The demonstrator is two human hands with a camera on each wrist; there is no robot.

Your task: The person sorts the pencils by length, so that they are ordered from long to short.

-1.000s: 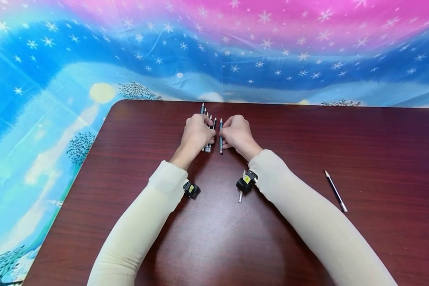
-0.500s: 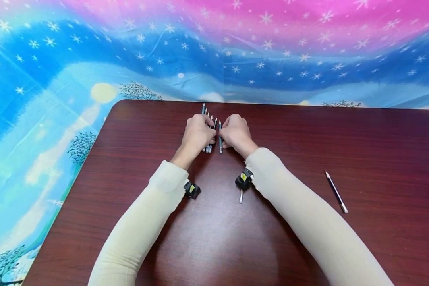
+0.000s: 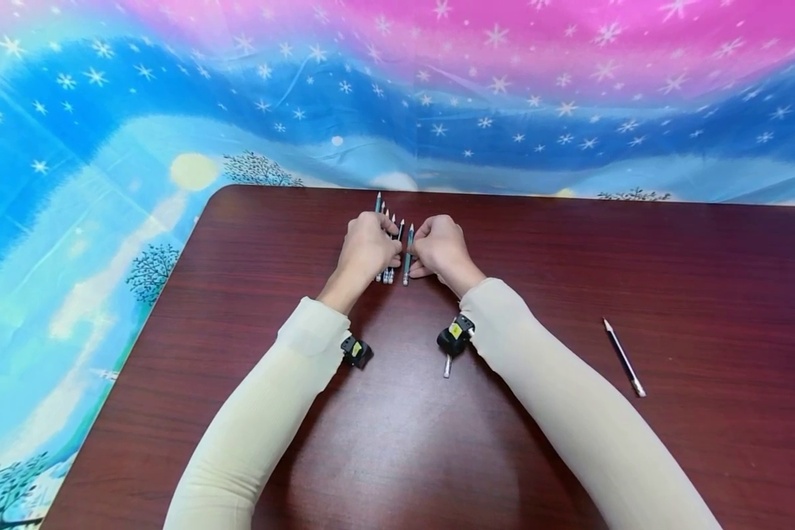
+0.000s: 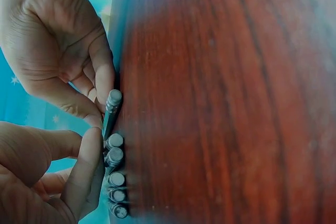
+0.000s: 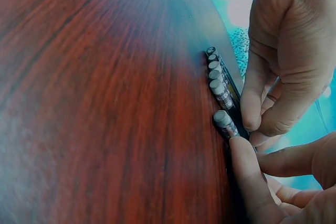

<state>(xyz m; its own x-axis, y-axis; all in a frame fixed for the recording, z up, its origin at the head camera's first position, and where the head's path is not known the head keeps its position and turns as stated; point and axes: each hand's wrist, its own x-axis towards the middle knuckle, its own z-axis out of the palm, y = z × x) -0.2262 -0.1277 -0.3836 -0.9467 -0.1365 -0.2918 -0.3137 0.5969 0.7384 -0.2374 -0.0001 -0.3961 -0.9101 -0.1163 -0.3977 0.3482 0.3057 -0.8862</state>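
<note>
My right hand (image 3: 440, 246) pinches a teal pencil (image 3: 408, 254), its tip pointing away and its white eraser end toward me. Just left of it lies a row of pencils (image 3: 386, 275), side by side and partly hidden by my left hand (image 3: 366, 243). That hand has its fingers bent over the row and holds it at the right side, beside a black pencil (image 3: 400, 230). In the left wrist view, the eraser ends (image 4: 117, 179) form a line, and the pinched pencil's eraser (image 4: 114, 98) stands slightly apart. The right wrist view shows the same gap.
A dark pencil (image 3: 624, 358) lies by itself at the right, near my right sleeve (image 3: 556, 375). Another pencil (image 3: 447, 366) shows only its eraser end below the right wrist camera (image 3: 456, 334). Beyond the table's far edge (image 3: 503, 196) hangs a patterned cloth (image 3: 490, 96).
The teal pencil has turned slightly in my right hand, its eraser end swinging left toward the row. My left hand stays in place over the other pencils.
</note>
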